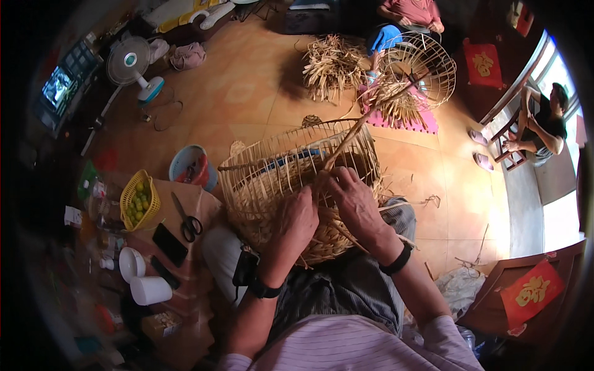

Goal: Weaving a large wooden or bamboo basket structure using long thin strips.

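Observation:
A half-woven basket (247,191) of pale upright stakes with a plaited lower part rests on my lap, a blue strip showing inside it. My left hand (296,219) is closed at the near side of the basket, around the woven strand there. Just right of it my right hand (357,204) has its fingers curled on a long brownish strip (349,137), which slants up and away to the right over the rim. Loose strip ends stick out beside my wrists. My fingertips are partly hidden.
Left: a low table (195,247) with scissors, yellow fruit basket, phone, cups; a bucket (176,157); a fan (130,62). Far: straw piles (334,65), a person (411,12) beside an open-frame basket (442,62). Right: a seated person (544,130), slippers, a wooden panel (482,303).

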